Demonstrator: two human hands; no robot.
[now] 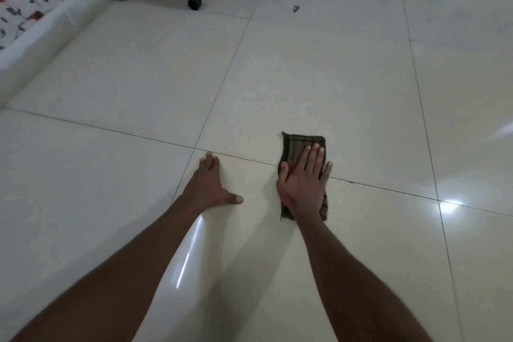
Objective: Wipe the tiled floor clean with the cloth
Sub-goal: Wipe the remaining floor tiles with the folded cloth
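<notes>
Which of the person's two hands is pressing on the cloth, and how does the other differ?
The right hand lies flat with straight fingers on the dark folded cloth. The left hand presses directly on the bare tiled floor, touching no cloth.

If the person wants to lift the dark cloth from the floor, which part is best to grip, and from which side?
Probably the far short edge of the cloth, from above. It lies flat on the tiled floor, and the right hand presses flat on its middle, leaving that end bare. The far-left corner curls slightly, so fingers could pinch there. The left hand rests on the floor.
</notes>
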